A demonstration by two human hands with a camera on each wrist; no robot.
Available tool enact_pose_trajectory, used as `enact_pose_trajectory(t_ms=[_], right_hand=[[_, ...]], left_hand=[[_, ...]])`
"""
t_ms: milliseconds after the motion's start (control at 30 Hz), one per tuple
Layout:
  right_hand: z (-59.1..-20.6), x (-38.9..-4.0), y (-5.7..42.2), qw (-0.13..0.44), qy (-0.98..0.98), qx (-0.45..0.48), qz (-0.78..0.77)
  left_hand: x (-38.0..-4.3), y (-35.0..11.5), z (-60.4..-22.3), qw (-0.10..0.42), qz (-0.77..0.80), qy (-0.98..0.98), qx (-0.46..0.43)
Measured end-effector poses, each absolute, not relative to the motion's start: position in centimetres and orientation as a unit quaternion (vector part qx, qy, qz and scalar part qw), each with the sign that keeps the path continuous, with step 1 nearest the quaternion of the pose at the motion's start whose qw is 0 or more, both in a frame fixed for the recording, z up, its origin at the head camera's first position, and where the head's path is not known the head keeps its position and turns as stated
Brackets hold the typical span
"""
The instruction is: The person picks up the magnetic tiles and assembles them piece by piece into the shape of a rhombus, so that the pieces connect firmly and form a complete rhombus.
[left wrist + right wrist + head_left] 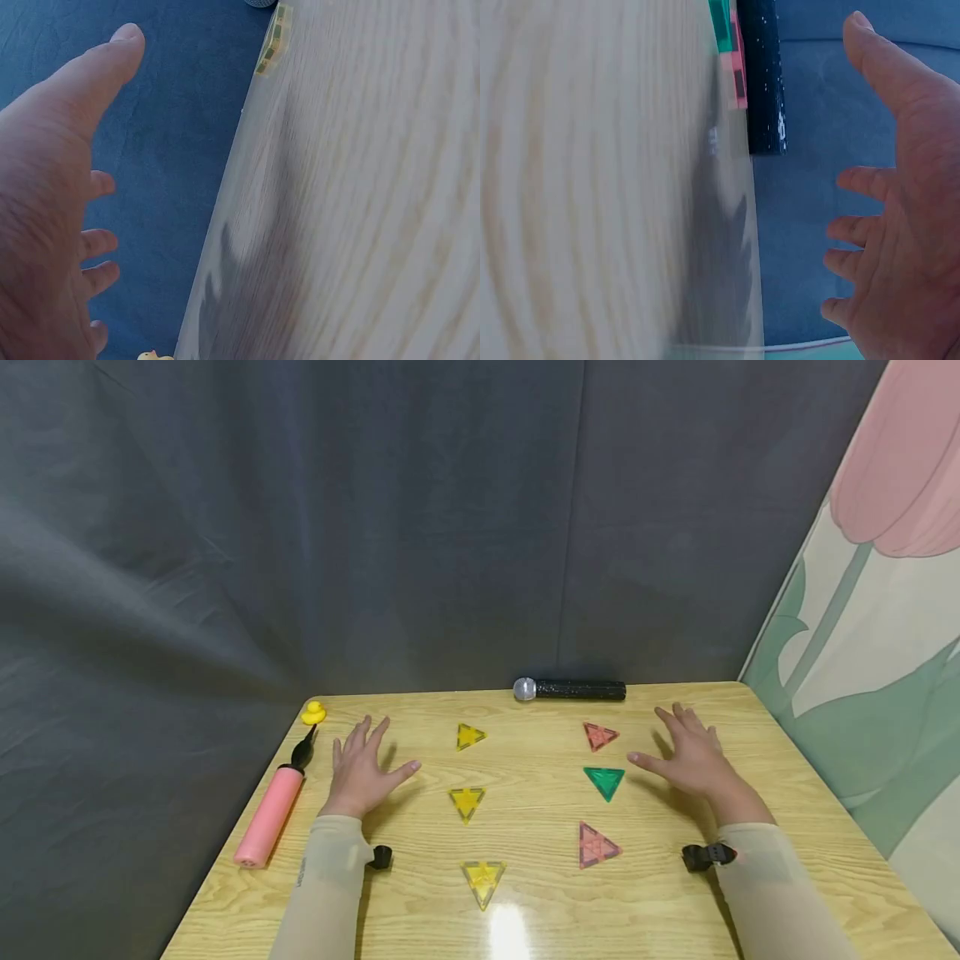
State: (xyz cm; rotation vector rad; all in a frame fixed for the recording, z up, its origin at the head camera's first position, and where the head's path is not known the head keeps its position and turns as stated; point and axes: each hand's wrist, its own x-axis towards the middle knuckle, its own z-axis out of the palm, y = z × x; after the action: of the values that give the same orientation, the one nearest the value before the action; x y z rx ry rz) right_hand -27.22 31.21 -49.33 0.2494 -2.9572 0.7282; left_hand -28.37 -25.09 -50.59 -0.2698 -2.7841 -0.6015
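Note:
In the head view my left hand (363,774) hovers over the left part of the table, fingers spread, holding nothing. My right hand (692,758) is held the same way on the right, its thumb near a green triangular tile (604,782). Between the hands lie two columns of translucent triangles. The left column has a far yellow tile (470,737), a middle yellow tile (467,802) and a near yellow tile (483,882). On the right, a far pink tile (600,737) and a near pink tile (597,846) lie either side of the green one.
A black microphone (577,690) with a silver head lies along the wooden table's (540,760) back edge. At the left edge are a pink hand pump (272,814) with a black nozzle and a small yellow rubber duck (313,713). A dark curtain (450,527) hangs behind.

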Motion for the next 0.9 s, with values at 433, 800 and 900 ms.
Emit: enact_pose_trajectory(t_ms=[433,800,900], right_hand=[[-48.3,-28.6,29.0,0.026,-0.956,0.102,0.275],[-47.7,-29.5,27.2,0.017,-0.944,0.124,0.304],[-47.5,-29.7,26.7,0.012,-0.943,0.128,0.308]], left_hand=[[-28.1,-24.5,-50.5,0.08,-0.265,-0.957,-0.091],[-28.0,-24.1,-50.4,0.047,-0.289,-0.952,-0.088],[-28.0,-24.0,-50.4,0.043,-0.293,-0.951,-0.091]])
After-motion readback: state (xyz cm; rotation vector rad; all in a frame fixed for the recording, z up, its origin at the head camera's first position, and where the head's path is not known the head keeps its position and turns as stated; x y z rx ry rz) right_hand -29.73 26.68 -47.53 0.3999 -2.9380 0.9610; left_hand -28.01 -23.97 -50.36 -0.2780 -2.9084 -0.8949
